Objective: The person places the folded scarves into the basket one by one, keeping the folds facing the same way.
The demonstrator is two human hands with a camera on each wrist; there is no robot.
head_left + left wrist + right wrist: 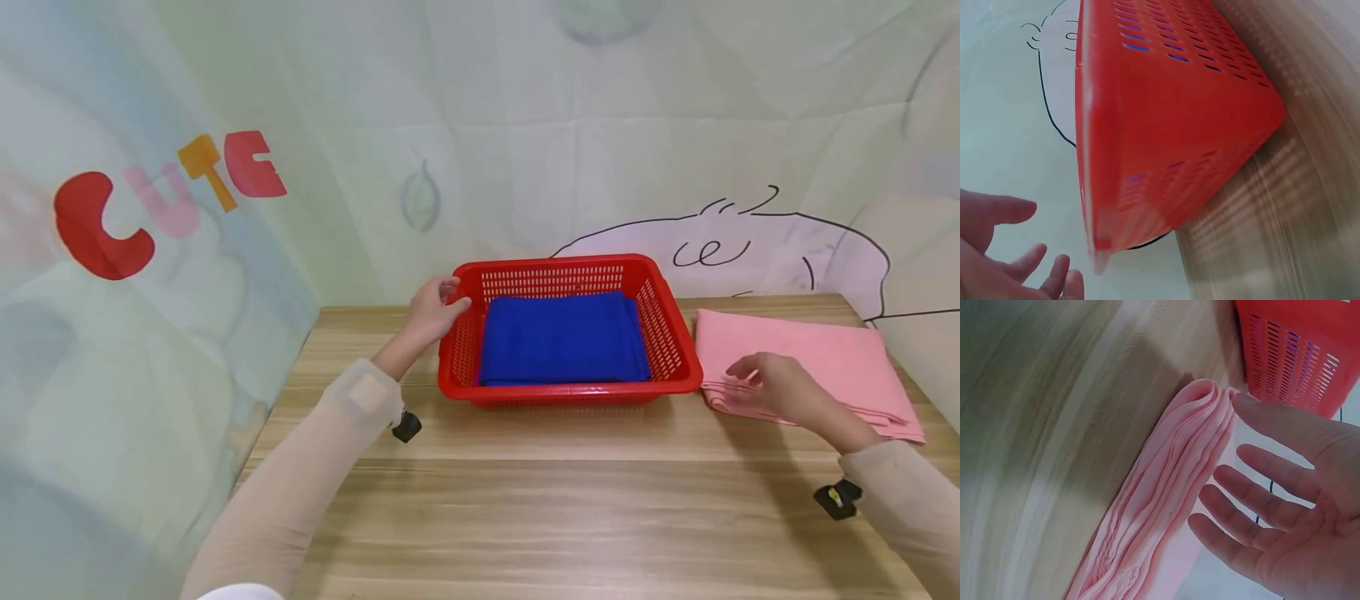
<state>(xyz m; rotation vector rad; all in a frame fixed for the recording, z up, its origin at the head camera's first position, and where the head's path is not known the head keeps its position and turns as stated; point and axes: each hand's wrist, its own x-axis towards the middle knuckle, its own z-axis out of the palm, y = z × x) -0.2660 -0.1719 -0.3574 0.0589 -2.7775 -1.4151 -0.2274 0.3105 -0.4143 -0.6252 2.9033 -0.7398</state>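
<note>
A red plastic basket [570, 390] with slotted walls stands toward the back of the table, and a folded blue cloth [562, 337] lies inside it. My left hand [437, 310] is at the basket's left rim with fingers spread; the left wrist view shows the fingers [1054, 275] apart from the red wall. To the right of the basket lies a folded pink cloth [810, 350], its stacked layers facing the front. Over that cloth's front left part hovers my right hand [783, 387], fingers loosely extended and holding nothing.
The wooden table [525, 508] runs up to a printed curtain [487, 183] behind the basket and on the left. Each wrist carries a strapped black camera, one of them at the left sleeve [407, 427].
</note>
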